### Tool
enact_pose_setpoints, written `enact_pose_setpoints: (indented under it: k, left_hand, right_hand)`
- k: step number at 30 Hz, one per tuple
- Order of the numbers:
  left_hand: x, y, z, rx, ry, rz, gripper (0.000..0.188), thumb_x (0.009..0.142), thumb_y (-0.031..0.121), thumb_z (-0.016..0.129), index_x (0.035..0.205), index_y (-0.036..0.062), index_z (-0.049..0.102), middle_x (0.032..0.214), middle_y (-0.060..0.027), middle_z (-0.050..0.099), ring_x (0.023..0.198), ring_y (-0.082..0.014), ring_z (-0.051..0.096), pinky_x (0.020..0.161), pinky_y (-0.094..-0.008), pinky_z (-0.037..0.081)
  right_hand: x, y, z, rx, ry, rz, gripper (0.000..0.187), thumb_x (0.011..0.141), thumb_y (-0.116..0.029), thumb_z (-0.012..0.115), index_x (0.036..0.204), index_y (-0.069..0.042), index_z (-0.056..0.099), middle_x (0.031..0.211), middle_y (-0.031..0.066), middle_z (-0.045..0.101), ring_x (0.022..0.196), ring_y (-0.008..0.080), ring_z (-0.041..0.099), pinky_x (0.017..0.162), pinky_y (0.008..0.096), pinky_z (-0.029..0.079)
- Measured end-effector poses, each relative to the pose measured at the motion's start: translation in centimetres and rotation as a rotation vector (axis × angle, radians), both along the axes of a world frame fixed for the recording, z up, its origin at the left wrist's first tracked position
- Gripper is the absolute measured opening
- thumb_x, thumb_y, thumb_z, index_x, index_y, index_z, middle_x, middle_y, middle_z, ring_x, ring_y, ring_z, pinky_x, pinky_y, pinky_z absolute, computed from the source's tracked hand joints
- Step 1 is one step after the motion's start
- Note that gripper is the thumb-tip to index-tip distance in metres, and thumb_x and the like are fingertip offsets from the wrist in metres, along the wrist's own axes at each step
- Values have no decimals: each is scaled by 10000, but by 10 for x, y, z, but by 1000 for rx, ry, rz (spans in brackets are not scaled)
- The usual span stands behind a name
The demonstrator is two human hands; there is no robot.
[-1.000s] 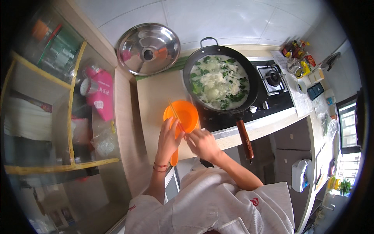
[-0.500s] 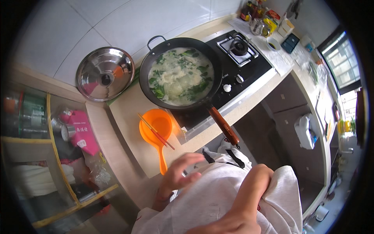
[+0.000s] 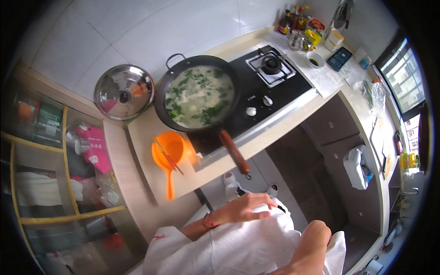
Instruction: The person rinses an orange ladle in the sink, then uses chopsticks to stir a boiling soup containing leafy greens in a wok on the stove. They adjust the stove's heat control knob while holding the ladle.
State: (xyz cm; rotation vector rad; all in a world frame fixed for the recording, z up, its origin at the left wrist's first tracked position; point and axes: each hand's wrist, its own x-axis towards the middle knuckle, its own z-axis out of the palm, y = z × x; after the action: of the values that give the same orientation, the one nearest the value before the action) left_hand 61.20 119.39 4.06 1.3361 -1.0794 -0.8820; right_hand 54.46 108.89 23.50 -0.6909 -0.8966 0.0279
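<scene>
My left hand (image 3: 250, 207) is in front of my white shirt (image 3: 220, 243), fingers stretched out and thumb apart, with nothing in it. A red cord circles that wrist. My right forearm (image 3: 305, 252) bends down past the lower edge, so its hand is out of sight. Beyond my left hand, a black wok (image 3: 158, 101) with a brown wooden handle (image 3: 233, 149) sits on the stove, holding pale, steaming soup with green leaves (image 3: 199, 97). An orange dipper (image 3: 160, 158) rests on the counter to its left. A pair of chopsticks (image 3: 168, 156) lies across the dipper.
A shiny steel lid (image 3: 123, 87) leans against the tiled wall left of the wok. The black stove (image 3: 261, 107) has a second burner (image 3: 271, 65) and two knobs. Bottles (image 3: 293, 20), a small bowl of dark liquid (image 3: 315, 60) and a black tray (image 3: 339, 59) stand at the far right.
My left hand has moved right, away from the dipper's handle, to the front of my shirt. My right hand has passed out of the lower edge. The view has shifted slightly.
</scene>
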Motion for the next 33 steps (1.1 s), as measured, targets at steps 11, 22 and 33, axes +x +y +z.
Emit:
enact_pose_setpoints:
  k: [11, 22, 33]
  left_hand:
    - [-86, -114, -40, 195, 115, 447, 183, 930, 159, 583, 1024, 4, 609, 911, -65, 658, 830, -127, 637, 768, -262, 493]
    - [-75, -88, -35, 8, 68, 899, 134, 938, 95, 532, 942, -20, 598, 813, -64, 609, 723, -117, 604, 672, -246, 476]
    - [19, 47, -34, 155, -434, 1731, 175, 883, 173, 621, 775, 44, 572, 646, -24, 512, 563, -82, 459, 503, -229, 330]
  right_hand:
    - [-126, -179, -6, 327, -620, -739, 206, 899, -142, 572, 729, -62, 658, 657, 30, 629, 588, 131, 616, 635, 254, 526]
    - [-130, -198, -18, 184, -663, -637, 133, 829, 5, 547, 740, -44, 633, 723, 63, 614, 683, 171, 614, 646, 311, 521]
    - [-36, -133, -30, 162, -571, -565, 196, 883, -89, 567, 707, -77, 653, 640, 20, 619, 594, 133, 613, 612, 251, 522]
